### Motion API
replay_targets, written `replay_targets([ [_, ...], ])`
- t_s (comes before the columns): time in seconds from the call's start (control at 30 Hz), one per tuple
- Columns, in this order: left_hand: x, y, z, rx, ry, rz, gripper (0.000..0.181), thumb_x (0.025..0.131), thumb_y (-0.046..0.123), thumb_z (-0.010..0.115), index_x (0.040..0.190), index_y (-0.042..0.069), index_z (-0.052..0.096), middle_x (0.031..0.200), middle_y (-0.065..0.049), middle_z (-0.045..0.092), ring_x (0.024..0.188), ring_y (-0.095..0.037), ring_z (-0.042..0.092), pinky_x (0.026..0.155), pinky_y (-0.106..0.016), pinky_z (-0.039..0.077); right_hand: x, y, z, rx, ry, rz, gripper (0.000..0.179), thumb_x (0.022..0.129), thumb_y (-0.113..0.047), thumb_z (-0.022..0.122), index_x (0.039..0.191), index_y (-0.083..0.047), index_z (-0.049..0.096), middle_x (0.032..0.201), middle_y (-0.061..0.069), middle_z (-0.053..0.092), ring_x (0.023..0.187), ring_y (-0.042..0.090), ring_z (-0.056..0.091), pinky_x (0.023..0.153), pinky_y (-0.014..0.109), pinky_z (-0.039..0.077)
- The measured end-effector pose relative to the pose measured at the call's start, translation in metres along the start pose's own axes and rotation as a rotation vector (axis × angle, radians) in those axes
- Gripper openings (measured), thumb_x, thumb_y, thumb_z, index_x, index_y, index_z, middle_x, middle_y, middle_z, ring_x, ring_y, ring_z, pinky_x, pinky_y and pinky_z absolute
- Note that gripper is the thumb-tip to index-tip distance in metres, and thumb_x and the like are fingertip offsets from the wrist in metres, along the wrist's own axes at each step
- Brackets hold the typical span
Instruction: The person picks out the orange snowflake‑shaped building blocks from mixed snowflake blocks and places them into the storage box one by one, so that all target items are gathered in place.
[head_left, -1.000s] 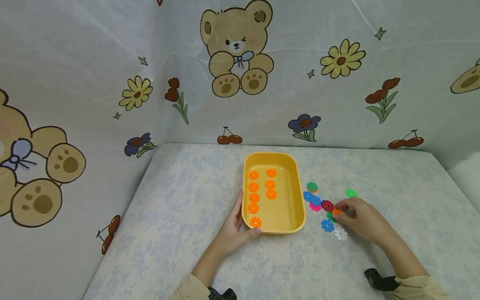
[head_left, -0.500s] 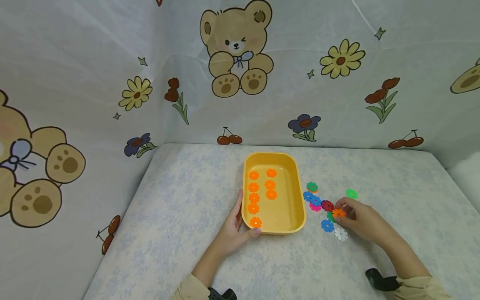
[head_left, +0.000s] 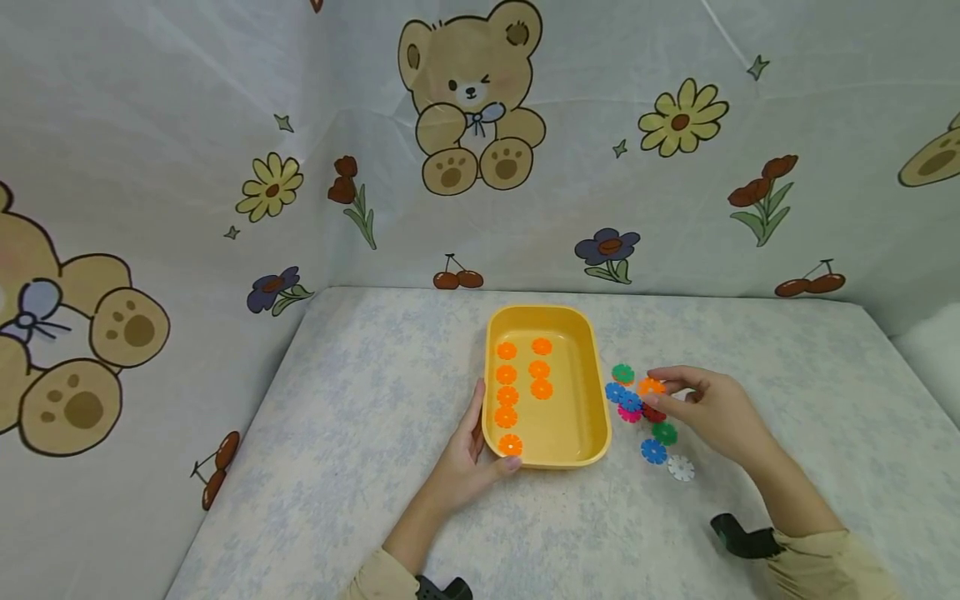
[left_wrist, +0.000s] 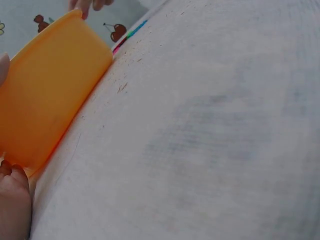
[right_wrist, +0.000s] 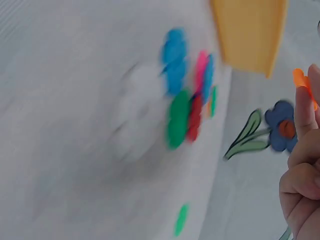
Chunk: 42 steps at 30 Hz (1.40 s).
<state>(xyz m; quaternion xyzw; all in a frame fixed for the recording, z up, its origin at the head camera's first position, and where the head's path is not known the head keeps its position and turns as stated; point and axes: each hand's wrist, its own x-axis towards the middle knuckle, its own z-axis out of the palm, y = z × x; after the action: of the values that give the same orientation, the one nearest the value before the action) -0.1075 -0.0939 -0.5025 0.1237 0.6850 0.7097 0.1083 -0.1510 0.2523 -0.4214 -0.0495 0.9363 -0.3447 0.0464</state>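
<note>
My left hand (head_left: 467, 468) grips the near left corner of a yellow plastic tray (head_left: 573, 408), thumb at the front edge and fingers along the side. Orange flower-shaped discs (head_left: 507, 395) lie inside it in two columns on the left. To the right of the tray, my right hand (head_left: 712, 410) pinches an orange notched disc (head_left: 651, 387) between thumb and fingers. In the right wrist view this orange disc (right_wrist: 299, 77) is raised off the table. Beneath and beside that hand lie a red disc (head_left: 655, 413), a green disc (head_left: 664, 433) and blue discs (head_left: 630, 402).
Around the pile are a white disc (head_left: 681, 468), another blue disc (head_left: 654, 452), a pink disc (head_left: 628, 414) and a green disc (head_left: 622, 373) over an orange one. A light green disc (right_wrist: 181, 220) shows in the right wrist view. A printed cloth (head_left: 570, 208) stands behind the table.
My right hand has picked up the orange disc and carried it up and left toward the tray, uncovering the green disc. The left hand and tray stay put.
</note>
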Motion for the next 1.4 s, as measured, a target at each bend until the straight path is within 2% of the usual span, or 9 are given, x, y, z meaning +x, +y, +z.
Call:
replay_targets([
  [0.2,0.000,-0.001,0.000,-0.001,-0.004,0.005,0.111,0.085,0.010,0.078,0.160,0.030,-0.002,0.166,0.017,-0.001,0.154,-0.007,0.009,0.120,-0.018,0.020,0.011,-0.050,0.016,0.085,-0.079,-0.091,0.040,0.086,-0.035,0.077,0.120,-0.016,0.071,0.093,0.003,0.069,0.057,0.018,0.048,0.045,0.023,0.041],
  [0.4,0.002,-0.002,0.000,0.011,-0.013,0.007,0.110,0.087,0.010,0.077,0.161,0.027,-0.003,0.166,0.016,-0.002,0.154,-0.006,0.008,0.119,-0.018,0.021,0.022,-0.081,0.049,-0.054,-0.168,-0.191,0.034,0.084,-0.029,0.079,0.115,-0.016,0.074,0.085,-0.008,0.068,0.063,0.013,0.048,0.051,0.022,0.041],
  [0.5,0.002,-0.003,0.000,0.016,-0.015,0.002,0.109,0.087,0.009,0.076,0.161,0.028,-0.003,0.166,0.017,-0.002,0.153,-0.005,0.008,0.119,-0.016,0.021,0.027,-0.089,0.065,-0.146,-0.188,-0.237,0.030,0.082,-0.026,0.081,0.110,-0.014,0.076,0.081,-0.011,0.068,0.067,0.010,0.053,0.059,0.021,0.046],
  [0.63,0.002,-0.002,-0.001,0.018,-0.012,0.002,0.108,0.087,0.008,0.075,0.160,0.030,-0.002,0.166,0.016,-0.002,0.154,-0.005,0.008,0.119,-0.018,0.021,0.033,-0.094,0.083,-0.242,-0.189,-0.299,0.025,0.082,-0.023,0.082,0.104,-0.012,0.078,0.079,-0.010,0.068,0.076,0.010,0.053,0.066,0.022,0.047],
  [0.8,0.002,-0.002,-0.001,0.022,-0.008,-0.007,0.108,0.087,0.010,0.076,0.159,0.037,0.001,0.167,0.014,-0.002,0.153,-0.003,0.008,0.118,-0.015,0.021,0.038,-0.092,0.096,-0.321,-0.166,-0.345,0.026,0.079,-0.027,0.084,0.100,-0.012,0.079,0.079,-0.006,0.071,0.073,0.013,0.048,0.067,0.025,0.040],
  [0.93,0.002,-0.001,-0.001,0.028,-0.006,-0.003,0.108,0.087,0.011,0.077,0.159,0.034,0.000,0.167,0.012,-0.003,0.153,-0.005,0.008,0.119,-0.017,0.020,0.039,-0.090,0.099,-0.381,-0.135,-0.352,0.026,0.078,-0.033,0.084,0.095,-0.014,0.079,0.083,-0.005,0.074,0.070,0.015,0.045,0.068,0.028,0.035],
  [1.13,0.002,-0.001,-0.001,0.027,0.000,-0.007,0.108,0.087,0.011,0.077,0.160,0.031,0.000,0.167,0.014,-0.002,0.154,-0.005,0.008,0.120,-0.019,0.020,0.038,-0.090,0.100,-0.454,-0.097,-0.351,0.023,0.075,-0.036,0.086,0.079,-0.016,0.076,0.069,-0.007,0.066,0.068,0.018,0.042,0.065,0.030,0.031],
  [1.27,0.002,-0.001,-0.001,0.030,-0.001,-0.004,0.108,0.086,0.011,0.077,0.160,0.033,0.001,0.167,0.013,-0.002,0.154,-0.006,0.007,0.120,-0.018,0.020,0.039,-0.088,0.101,-0.503,-0.084,-0.358,0.022,0.074,-0.037,0.086,0.076,-0.017,0.076,0.065,-0.009,0.062,0.069,0.019,0.039,0.064,0.029,0.029],
  [1.4,0.001,-0.001,-0.001,0.029,0.002,-0.013,0.108,0.086,0.011,0.077,0.158,0.038,0.002,0.166,0.016,-0.001,0.154,-0.005,0.008,0.120,-0.018,0.020,0.040,-0.087,0.098,-0.461,-0.073,-0.384,0.022,0.076,-0.038,0.085,0.079,-0.017,0.078,0.068,-0.009,0.066,0.069,0.018,0.039,0.065,0.029,0.029],
])
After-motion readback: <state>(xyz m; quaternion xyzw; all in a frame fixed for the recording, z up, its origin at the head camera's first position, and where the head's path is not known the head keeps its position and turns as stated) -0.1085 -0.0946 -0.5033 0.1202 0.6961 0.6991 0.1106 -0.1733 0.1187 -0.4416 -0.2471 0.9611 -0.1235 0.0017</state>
